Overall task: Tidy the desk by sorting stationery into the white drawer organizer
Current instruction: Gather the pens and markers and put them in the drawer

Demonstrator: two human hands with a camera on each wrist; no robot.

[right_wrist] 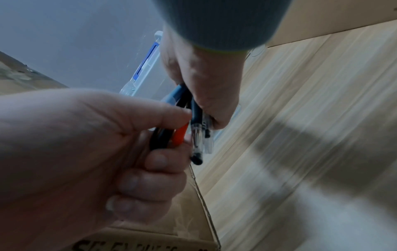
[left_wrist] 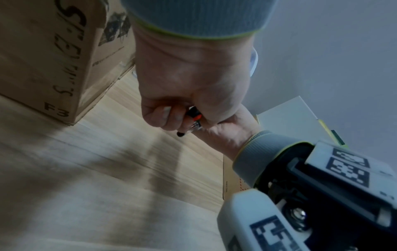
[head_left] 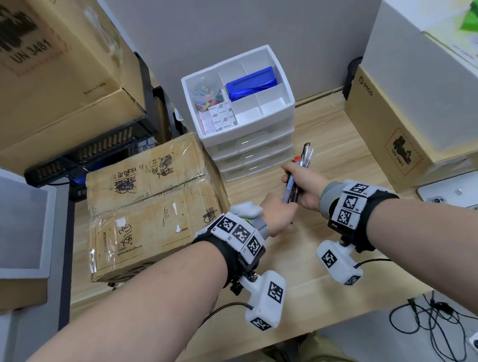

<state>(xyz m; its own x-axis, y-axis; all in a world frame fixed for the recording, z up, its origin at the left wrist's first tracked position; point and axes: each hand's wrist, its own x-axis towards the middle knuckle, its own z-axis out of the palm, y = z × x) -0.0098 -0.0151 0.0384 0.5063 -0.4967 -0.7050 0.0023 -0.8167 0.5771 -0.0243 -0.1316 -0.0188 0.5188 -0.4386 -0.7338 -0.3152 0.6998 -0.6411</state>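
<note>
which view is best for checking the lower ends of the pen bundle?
Right wrist. It shows the pen bundle close up, lower ends poking out below the right hand, the left hand gripping them too. Left wrist shows only small tips past the left hand's fingers. Head shows mainly the upper ends.

You work on a desk (head_left: 329, 131) of pale wood-grain laminate, smooth and matt. The drawer organizer (head_left: 287, 94) is white plastic, lightly glossy, with clear plastic drawer fronts. The pens (head_left: 303, 160) you grip are plastic, some clear and shiny, one with a chrome-looking metal clip. The cardboard box (head_left: 152, 206) beside your left hand is rough brown corrugated card, scuffed, with glossy tape strips. Your wrist cuffs (head_left: 328, 197) are grey ribbed knit cloth. The marker blocks (head_left: 265, 302) are matt white plastic with printed tags.
</note>
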